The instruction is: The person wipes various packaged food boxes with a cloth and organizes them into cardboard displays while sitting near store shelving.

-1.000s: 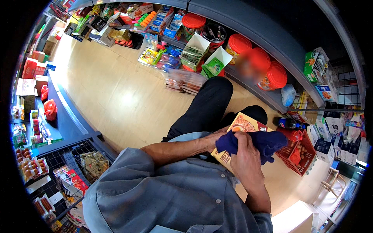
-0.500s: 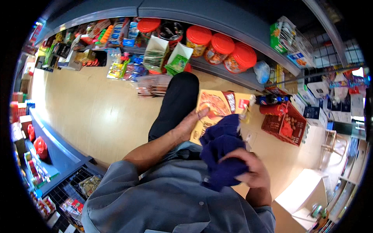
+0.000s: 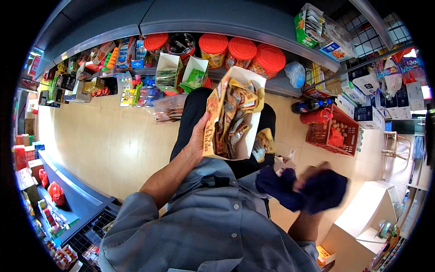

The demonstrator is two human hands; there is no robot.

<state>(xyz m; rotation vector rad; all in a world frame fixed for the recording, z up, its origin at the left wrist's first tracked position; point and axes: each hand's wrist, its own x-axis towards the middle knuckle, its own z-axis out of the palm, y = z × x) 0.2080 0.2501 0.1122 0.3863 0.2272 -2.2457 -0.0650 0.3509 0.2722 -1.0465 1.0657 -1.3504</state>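
Observation:
My left hand [image 3: 197, 139] holds an open cardboard box [image 3: 232, 115] by its side, tilted so its inside shows; several small foil sachets fill it. One sachet [image 3: 263, 144] hangs at the box's lower right corner. My right hand [image 3: 311, 174] is lower right, blurred, and grips a dark blue cloth [image 3: 302, 190] that bunches on both sides of it. The cloth is apart from the box.
A grey shelf [image 3: 253, 27] runs along the top with red-lidded jars [image 3: 241, 51], snack boxes and packets. A red crate [image 3: 333, 131] with small round items stands on the wooden floor at right. Cartons [image 3: 362, 217] sit at lower right, a blue counter [image 3: 77, 195] at left.
The left hand has lifted and tilted the box so its open inside faces me. The right hand with the cloth has moved down and right, away from the box.

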